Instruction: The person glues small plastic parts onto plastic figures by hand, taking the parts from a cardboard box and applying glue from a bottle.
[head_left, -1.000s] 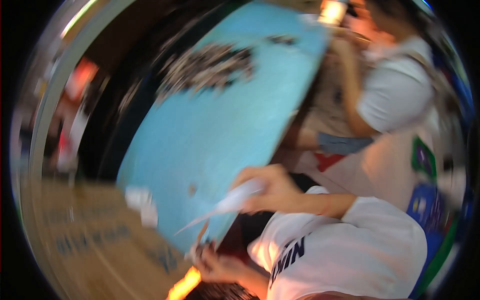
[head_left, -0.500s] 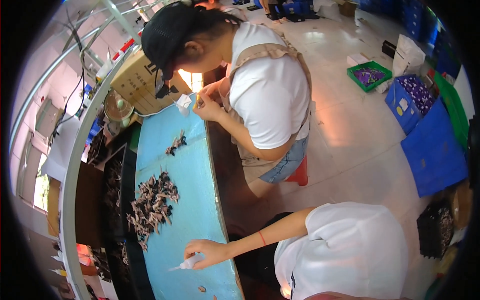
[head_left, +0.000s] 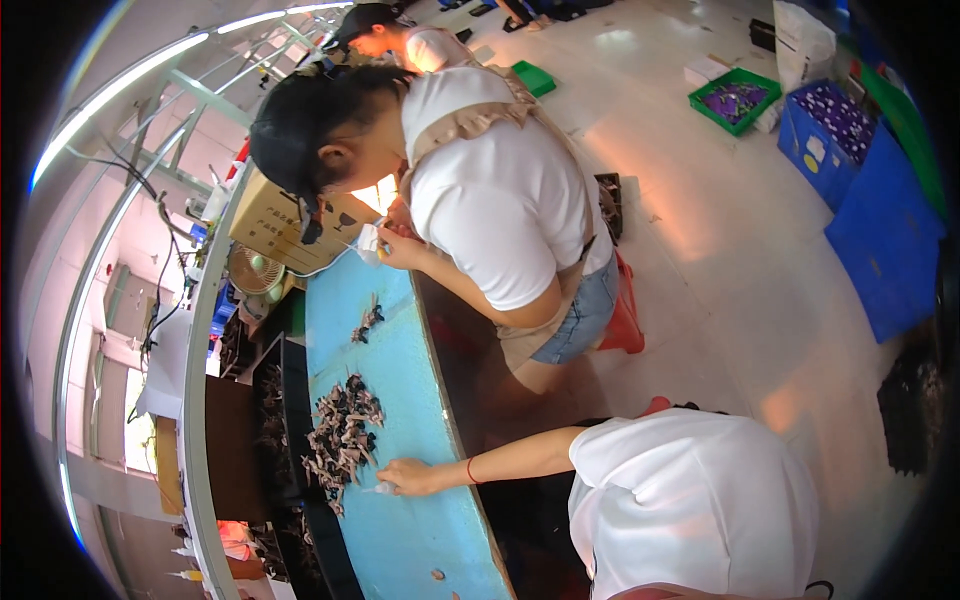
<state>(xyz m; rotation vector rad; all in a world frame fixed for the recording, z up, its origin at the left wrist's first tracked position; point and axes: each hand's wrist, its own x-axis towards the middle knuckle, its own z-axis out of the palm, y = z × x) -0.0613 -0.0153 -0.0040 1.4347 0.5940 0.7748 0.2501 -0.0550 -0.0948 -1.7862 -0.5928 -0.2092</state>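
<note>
My right hand [head_left: 412,478] rests low over the blue tabletop, with fingers closed around a small white squeeze bottle [head_left: 384,488]. Its thin nozzle points away from the palm, and the fingers hide most of its body. Just beyond the fingertips lies a heap of small brown and black pieces [head_left: 343,432], too small to name. A lesser cluster of similar pieces [head_left: 368,318] lies farther up the table. Near the front edge is a single small brown piece [head_left: 438,574]. My left hand does not show.
A co-worker in a black cap [head_left: 300,130] sits farther along the table, with hands around a small white thing [head_left: 370,243]. Black trays [head_left: 290,420] line the table's far side. A cardboard box [head_left: 275,225] and fan [head_left: 256,270] stand beyond. Blue crates [head_left: 822,140] are on the floor.
My right hand has moved across the table toward the heap with the bottle, now lower beside the pieces. The view has shifted, and another person shows farther back.
</note>
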